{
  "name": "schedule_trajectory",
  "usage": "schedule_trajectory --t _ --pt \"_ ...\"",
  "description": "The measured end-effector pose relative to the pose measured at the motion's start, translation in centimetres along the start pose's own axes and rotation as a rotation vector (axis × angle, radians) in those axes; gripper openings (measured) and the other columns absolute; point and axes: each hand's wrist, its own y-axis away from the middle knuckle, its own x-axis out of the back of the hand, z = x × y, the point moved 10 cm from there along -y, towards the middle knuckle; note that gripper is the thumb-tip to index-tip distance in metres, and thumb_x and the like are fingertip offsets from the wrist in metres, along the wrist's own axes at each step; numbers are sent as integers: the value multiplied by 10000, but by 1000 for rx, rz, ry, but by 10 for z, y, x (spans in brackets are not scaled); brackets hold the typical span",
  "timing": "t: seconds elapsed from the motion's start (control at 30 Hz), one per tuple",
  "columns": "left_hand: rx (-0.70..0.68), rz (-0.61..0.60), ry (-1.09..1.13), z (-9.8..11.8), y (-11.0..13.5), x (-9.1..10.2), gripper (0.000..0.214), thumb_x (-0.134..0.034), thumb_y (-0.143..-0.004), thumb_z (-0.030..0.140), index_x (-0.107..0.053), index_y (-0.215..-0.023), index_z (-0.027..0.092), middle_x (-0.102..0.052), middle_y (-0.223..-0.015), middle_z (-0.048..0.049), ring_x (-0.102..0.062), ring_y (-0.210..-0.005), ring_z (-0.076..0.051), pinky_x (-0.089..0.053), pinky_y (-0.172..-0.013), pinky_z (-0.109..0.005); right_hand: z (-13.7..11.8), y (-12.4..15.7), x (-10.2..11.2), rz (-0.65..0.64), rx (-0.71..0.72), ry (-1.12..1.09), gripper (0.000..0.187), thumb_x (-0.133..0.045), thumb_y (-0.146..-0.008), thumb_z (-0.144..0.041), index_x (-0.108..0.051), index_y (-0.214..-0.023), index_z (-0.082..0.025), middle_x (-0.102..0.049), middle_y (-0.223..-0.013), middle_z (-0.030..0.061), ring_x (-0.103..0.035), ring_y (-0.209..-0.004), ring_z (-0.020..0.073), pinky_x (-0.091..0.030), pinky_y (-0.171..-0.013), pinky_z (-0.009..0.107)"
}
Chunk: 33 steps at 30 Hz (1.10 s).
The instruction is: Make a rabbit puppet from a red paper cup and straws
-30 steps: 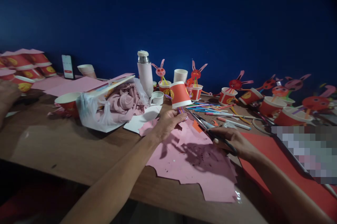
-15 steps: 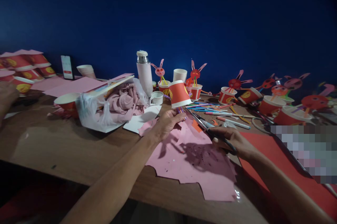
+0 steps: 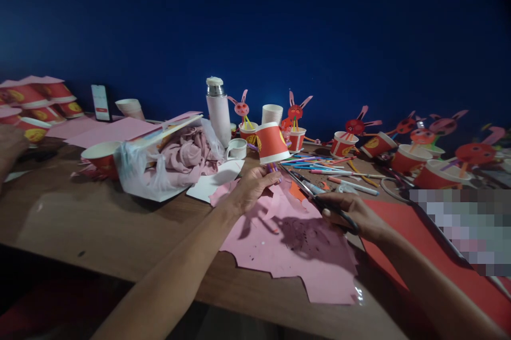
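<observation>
My left hand (image 3: 252,187) is closed on thin coloured straws that stick out below an upturned red paper cup (image 3: 272,142), which it holds up over the table. My right hand (image 3: 348,213) is closed round the black handles of scissors (image 3: 307,190), whose blades point up and left toward the cup. Both hands hover over a cut sheet of pink paper (image 3: 295,249) lying on the wooden table (image 3: 99,228).
A white flask (image 3: 219,111), a plastic bag with pink cloth (image 3: 175,156), loose pens (image 3: 327,167) and a red sheet (image 3: 403,233) lie around. Red cups with paper rabbit figures (image 3: 415,148) line the back right. Another person's hand (image 3: 10,143) and a phone (image 3: 100,102) are at far left.
</observation>
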Motion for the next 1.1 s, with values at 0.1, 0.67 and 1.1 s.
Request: schedule_trajectory --t 0.1,0.67,1.1 --pt "-3 -6 -8 0 0 0 234 -668 -597 323 -579 -694 129 -523 -607 19 -435 -503 -50 -321 -451 -181 0 0 0 -9 9 7 551 -646 -604 -500 -604 -985 -105 -416 -494 -46 -339 -401 42 -260 -366 178" --pt "9 -83 -26 -4 -1 -3 256 -676 -602 308 -629 -763 114 -603 -679 -24 -491 -557 -71 -341 -506 -207 4 -1 -5 -109 18 47 472 -644 -616 -442 -591 -988 -157 -510 -640 -15 -381 -485 57 -294 -425 177" --pt "-11 -95 -111 -4 -2 -4 267 -654 -641 331 -659 -782 104 -655 -717 -69 -561 -636 -119 -384 -546 -227 0 0 -3 -111 66 141 472 -602 -646 -485 -573 -981 -154 -494 -677 6 -407 -541 88 -325 -467 198"
